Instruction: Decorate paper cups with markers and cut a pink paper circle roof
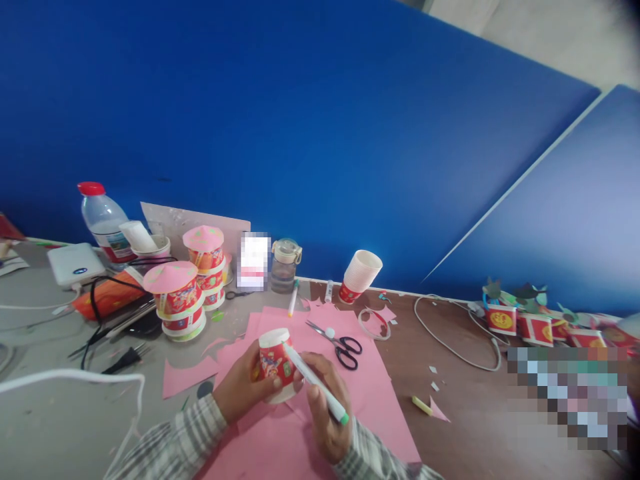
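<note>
My left hand (243, 383) is closed round a red printed paper cup (276, 355) with a white rim, held a little tilted above pink paper (280, 437). In my right hand (327, 407) is a white marker pen (320, 387) with a green end; its tip meets the cup's side near the rim. My right fingers also lie close to the cup, partly hidden behind the marker. Black-handled scissors (344, 348) lie on the pink paper beyond my right hand. Another marker pen (293, 298) rests near the paper's far edge.
Stacked cups with pink cone tops (173, 293) stand at the left, near a plastic bottle (103, 220) and cables. A glass jar (285, 267) and a leaning stack of paper cups (361, 273) are at the back. Decorated red cups (537, 330) line the far right.
</note>
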### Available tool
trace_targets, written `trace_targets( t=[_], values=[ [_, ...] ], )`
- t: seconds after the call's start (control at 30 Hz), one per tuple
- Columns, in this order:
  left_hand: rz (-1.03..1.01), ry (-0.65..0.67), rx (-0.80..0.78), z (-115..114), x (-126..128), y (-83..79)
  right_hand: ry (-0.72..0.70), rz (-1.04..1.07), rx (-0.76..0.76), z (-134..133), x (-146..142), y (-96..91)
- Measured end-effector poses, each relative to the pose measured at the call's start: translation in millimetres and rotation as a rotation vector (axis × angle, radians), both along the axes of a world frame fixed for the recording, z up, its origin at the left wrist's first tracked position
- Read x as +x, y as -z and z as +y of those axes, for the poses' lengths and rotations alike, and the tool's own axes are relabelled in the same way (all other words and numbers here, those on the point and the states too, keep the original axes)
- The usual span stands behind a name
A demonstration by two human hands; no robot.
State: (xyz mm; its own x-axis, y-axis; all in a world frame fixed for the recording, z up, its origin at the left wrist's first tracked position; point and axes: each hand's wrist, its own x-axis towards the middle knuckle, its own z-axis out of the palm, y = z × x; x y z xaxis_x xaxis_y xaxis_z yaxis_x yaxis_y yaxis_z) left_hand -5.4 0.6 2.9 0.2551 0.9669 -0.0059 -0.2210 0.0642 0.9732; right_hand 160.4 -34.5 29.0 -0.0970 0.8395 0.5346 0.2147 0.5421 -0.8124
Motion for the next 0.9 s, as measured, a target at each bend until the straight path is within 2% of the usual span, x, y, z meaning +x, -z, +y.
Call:
trace_targets(
  t=[0.1,0.4,0.67,0.9],
  values=[
    [-0.002,-0.005,0.006,0.3,0.1,-0.4,0.029,0.017,-0.046,0.6,-1.9,4.5],
    [-0.009,-0.011,0.046,-1.3,1.9,-6.9,0.058,-0.034,-0.018,3.3,-2.1,5.9],
    [-0.004,0.021,0.030,-0.5,-0.1,-2.1,0.024,-0.005,-0.030,2.4,2.0,5.7],
    [-0.017,0.043,0.027,-0.4,-1.3,-0.6,0.056,0.027,-0.024,3.4,1.0,6.8]
  ],
)
